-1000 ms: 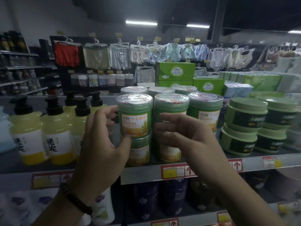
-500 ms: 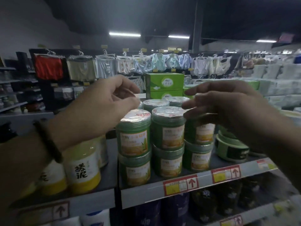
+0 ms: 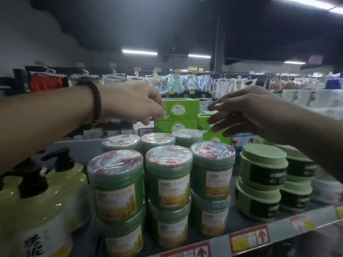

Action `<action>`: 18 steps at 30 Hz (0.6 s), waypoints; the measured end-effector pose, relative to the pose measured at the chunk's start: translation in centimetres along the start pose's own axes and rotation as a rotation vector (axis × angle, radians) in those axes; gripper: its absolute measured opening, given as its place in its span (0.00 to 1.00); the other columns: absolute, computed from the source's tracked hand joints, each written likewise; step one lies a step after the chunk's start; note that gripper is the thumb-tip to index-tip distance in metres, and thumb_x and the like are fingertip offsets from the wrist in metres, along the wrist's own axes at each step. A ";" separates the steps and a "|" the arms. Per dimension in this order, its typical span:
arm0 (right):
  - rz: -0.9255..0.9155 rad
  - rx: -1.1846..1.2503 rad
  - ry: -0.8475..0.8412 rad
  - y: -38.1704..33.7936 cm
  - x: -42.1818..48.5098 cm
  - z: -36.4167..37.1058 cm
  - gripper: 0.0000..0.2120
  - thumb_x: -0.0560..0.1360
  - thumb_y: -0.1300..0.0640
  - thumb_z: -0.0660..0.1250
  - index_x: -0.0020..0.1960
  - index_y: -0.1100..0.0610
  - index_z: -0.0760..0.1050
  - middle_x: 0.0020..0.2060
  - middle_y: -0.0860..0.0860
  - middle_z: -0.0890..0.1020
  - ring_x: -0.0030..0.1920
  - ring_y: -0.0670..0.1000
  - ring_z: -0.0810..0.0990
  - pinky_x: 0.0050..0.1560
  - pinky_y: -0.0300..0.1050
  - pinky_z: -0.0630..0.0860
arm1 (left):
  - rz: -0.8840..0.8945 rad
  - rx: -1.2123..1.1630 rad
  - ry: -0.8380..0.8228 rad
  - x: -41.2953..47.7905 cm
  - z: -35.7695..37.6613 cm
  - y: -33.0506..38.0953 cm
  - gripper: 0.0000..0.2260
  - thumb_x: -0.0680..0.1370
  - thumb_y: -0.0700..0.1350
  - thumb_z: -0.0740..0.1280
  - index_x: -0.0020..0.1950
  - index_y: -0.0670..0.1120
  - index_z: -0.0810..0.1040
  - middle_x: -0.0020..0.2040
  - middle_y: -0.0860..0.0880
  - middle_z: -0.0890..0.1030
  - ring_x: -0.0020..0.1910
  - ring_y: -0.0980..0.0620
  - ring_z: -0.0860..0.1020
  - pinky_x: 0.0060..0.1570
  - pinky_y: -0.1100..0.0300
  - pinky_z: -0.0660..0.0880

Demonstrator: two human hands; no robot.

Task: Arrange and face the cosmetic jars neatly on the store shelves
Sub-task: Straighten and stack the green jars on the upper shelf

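Cosmetic jars (image 3: 168,180): three front columns are stacked two high near the shelf edge (image 3: 278,236), with the labels turned outward; a back row (image 3: 157,140) is seen behind them.
Change: the front jars, touched by both hands a second ago, are now released, and both hands are raised above the stacks and carried toward the back.
Left hand (image 3: 133,102): it is held over the back row with the fingers bent loosely downward; nothing is seen between them and no jar is touched.
Right hand (image 3: 246,112): the fingers are stretched and spread, and nothing is held.
Meaning: the front row is judged to be faced, and the back row is probably to be dealt with next.
Surroundings: pump bottles (image 3: 42,201) are set just beside the jars on the left, low green tubs (image 3: 263,175) on the right, and green boxes (image 3: 178,110) behind.
Obstacles: the front stacks must be reached over, so the top jars could be knocked by a forearm.
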State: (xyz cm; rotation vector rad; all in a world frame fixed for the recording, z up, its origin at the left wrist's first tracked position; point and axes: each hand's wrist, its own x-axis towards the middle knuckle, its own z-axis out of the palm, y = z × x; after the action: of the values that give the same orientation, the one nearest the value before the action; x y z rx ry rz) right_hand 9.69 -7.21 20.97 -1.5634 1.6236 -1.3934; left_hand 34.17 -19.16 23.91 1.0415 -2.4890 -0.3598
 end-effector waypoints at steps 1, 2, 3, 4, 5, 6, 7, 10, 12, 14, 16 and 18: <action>0.005 -0.021 -0.009 0.3 0.7 -0.6 0.09 0.84 0.62 0.68 0.60 0.62 0.84 0.48 0.59 0.90 0.50 0.62 0.90 0.47 0.50 0.87 | -0.015 0.039 -0.022 0.9 0.2 0.2 0.04 0.81 0.51 0.71 0.55 0.54 0.83 0.52 0.48 0.86 0.51 0.50 0.86 0.57 0.43 0.84; 0.011 -0.043 -0.021 0.5 1.4 -1.1 0.09 0.84 0.61 0.67 0.60 0.62 0.84 0.48 0.59 0.90 0.50 0.62 0.90 0.48 0.51 0.86 | -0.032 0.060 -0.047 1.8 0.4 0.4 0.04 0.82 0.51 0.70 0.56 0.54 0.82 0.53 0.49 0.85 0.51 0.51 0.86 0.57 0.45 0.84; 0.017 -0.063 -0.036 0.8 2.1 -1.7 0.09 0.84 0.61 0.67 0.61 0.62 0.84 0.48 0.59 0.90 0.50 0.62 0.90 0.49 0.52 0.86 | -0.054 0.062 -0.068 2.7 0.7 0.5 0.05 0.82 0.51 0.70 0.57 0.54 0.81 0.53 0.50 0.84 0.51 0.52 0.86 0.57 0.46 0.84; 0.021 -0.081 -0.051 1.2 2.8 -2.2 0.09 0.84 0.61 0.67 0.61 0.62 0.83 0.48 0.59 0.90 0.50 0.62 0.90 0.51 0.54 0.86 | -0.075 0.057 -0.082 3.6 1.0 0.5 0.06 0.82 0.52 0.70 0.57 0.53 0.81 0.54 0.50 0.84 0.51 0.53 0.86 0.57 0.47 0.84; 0.023 -0.098 -0.066 1.5 3.5 -2.7 0.09 0.84 0.61 0.67 0.61 0.62 0.83 0.49 0.59 0.90 0.51 0.62 0.90 0.53 0.55 0.86 | -0.092 0.054 -0.091 4.5 1.2 0.6 0.07 0.82 0.52 0.71 0.58 0.52 0.82 0.54 0.51 0.84 0.51 0.53 0.86 0.57 0.48 0.84; 0.026 -0.116 -0.083 1.9 4.2 -3.1 0.10 0.84 0.60 0.67 0.62 0.61 0.83 0.49 0.58 0.90 0.51 0.62 0.90 0.54 0.56 0.86 | -0.105 0.054 -0.097 5.4 1.5 0.5 0.07 0.82 0.52 0.71 0.58 0.52 0.82 0.54 0.51 0.84 0.51 0.53 0.86 0.56 0.49 0.84; 0.029 -0.132 -0.100 2.3 4.9 -3.5 0.10 0.84 0.60 0.67 0.62 0.61 0.83 0.49 0.58 0.90 0.51 0.62 0.90 0.55 0.56 0.86 | -0.118 0.056 -0.104 6.2 1.7 0.5 0.08 0.82 0.52 0.71 0.58 0.52 0.82 0.54 0.51 0.84 0.51 0.53 0.86 0.55 0.50 0.84; 0.042 -0.147 -0.142 3.5 6.5 -4.4 0.10 0.84 0.59 0.67 0.63 0.60 0.83 0.50 0.58 0.90 0.52 0.62 0.90 0.57 0.58 0.85 | -0.164 0.051 -0.137 8.4 2.1 0.1 0.09 0.82 0.53 0.71 0.59 0.52 0.82 0.55 0.52 0.86 0.51 0.51 0.87 0.50 0.52 0.83; 0.060 -0.156 -0.165 4.2 7.4 -4.6 0.10 0.84 0.59 0.68 0.62 0.61 0.83 0.50 0.58 0.90 0.52 0.63 0.90 0.58 0.60 0.85 | -0.203 0.009 -0.157 9.6 2.2 -0.2 0.09 0.81 0.52 0.72 0.60 0.51 0.83 0.56 0.51 0.87 0.52 0.49 0.87 0.46 0.54 0.81; 0.080 -0.158 -0.184 4.8 8.2 -4.5 0.10 0.84 0.59 0.68 0.61 0.61 0.83 0.50 0.59 0.90 0.52 0.64 0.90 0.58 0.61 0.84 | -0.226 -0.016 -0.182 10.7 2.6 -0.5 0.09 0.82 0.51 0.72 0.60 0.50 0.83 0.55 0.49 0.87 0.53 0.47 0.87 0.43 0.55 0.80; 0.098 -0.165 -0.189 5.3 9.0 -4.0 0.09 0.84 0.58 0.69 0.61 0.61 0.83 0.49 0.59 0.90 0.52 0.64 0.90 0.57 0.60 0.85 | -0.225 -0.001 -0.204 11.7 3.0 -0.9 0.09 0.82 0.51 0.72 0.60 0.50 0.83 0.55 0.50 0.87 0.53 0.47 0.87 0.45 0.55 0.81; 0.117 -0.192 -0.195 5.8 9.8 -3.3 0.10 0.83 0.57 0.69 0.61 0.61 0.83 0.49 0.57 0.90 0.53 0.62 0.90 0.56 0.58 0.86 | -0.209 0.054 -0.241 12.6 3.5 -1.4 0.08 0.82 0.52 0.71 0.59 0.52 0.83 0.55 0.51 0.87 0.52 0.49 0.87 0.47 0.54 0.82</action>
State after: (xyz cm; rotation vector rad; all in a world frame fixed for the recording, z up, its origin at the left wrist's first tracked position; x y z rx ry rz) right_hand 2.07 -16.19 19.89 -1.6249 1.7387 -1.0157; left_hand 25.43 -28.99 23.77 1.3577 -2.6171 -0.5103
